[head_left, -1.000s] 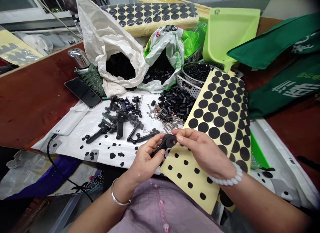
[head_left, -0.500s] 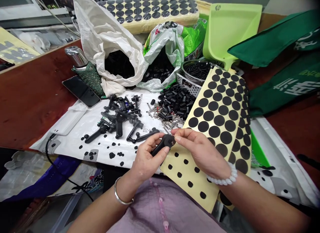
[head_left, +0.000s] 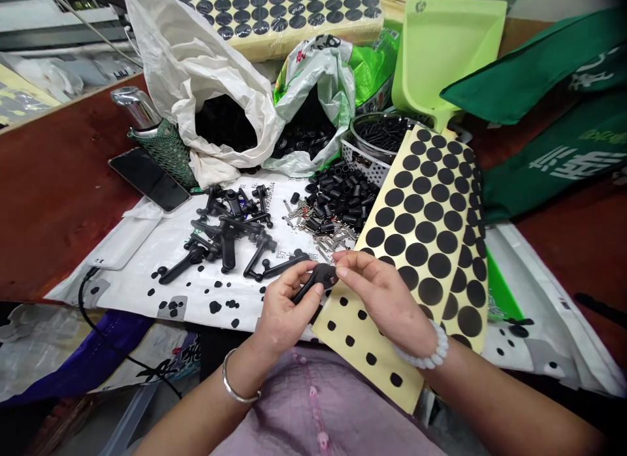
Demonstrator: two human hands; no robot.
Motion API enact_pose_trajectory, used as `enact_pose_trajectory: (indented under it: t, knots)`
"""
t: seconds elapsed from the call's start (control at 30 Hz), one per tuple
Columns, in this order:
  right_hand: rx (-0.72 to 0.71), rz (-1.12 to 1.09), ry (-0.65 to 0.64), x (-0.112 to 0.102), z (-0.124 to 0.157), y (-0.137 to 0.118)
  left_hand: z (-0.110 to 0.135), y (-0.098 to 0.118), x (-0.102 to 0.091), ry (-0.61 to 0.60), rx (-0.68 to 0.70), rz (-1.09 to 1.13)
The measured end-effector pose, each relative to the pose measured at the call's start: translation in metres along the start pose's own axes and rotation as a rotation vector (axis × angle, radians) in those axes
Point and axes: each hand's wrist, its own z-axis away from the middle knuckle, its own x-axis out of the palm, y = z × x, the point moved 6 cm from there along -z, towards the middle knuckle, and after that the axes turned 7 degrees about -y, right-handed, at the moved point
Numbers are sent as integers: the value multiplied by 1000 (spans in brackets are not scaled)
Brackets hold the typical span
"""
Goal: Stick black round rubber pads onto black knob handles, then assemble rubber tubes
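My left hand is closed around a black crank handle, its round, flat end pointing right between thumb and fingers. My right hand pinches at the edge of that round end; whatever its fingertips hold is hidden. Beneath the right hand lies a yellow sheet of black round stickers, with bare backing and small black spots toward its lower edge. Several more black crank handles lie on the white sheet beyond my left hand. Close by is a heap of black cylindrical caps with small metal pieces.
At the back stand a white sack and a green-white bag, both holding black parts. A perforated basket sits beside a light green dustpan. A phone leans by a netted bottle; a white power bank has a cable.
The view has shifted slightly, so the surroundings sit a little further left and higher. Both hands stay at the crank handle, its round end turned slightly.
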Motion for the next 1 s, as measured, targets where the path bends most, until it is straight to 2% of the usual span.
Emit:
enact_pose_trajectory:
  t: [0.17,0.33,0.53,0.73,1.0]
  knots:
    - [-147,111,66,3,11,-6,-1,1,-3,46,-14,53]
    - [-213,118,59,11,24,-13,0,5,-5,58,-36,130]
    - [-209,-4,8,14,27,-17,1,4,-6,18,-50,241]
    - [-183,-149,-39,12,22,-11,3,-4,-7,4,-95,353]
    - [-153,-235,-24,12,23,-3,4,-3,-6,27,-96,337]
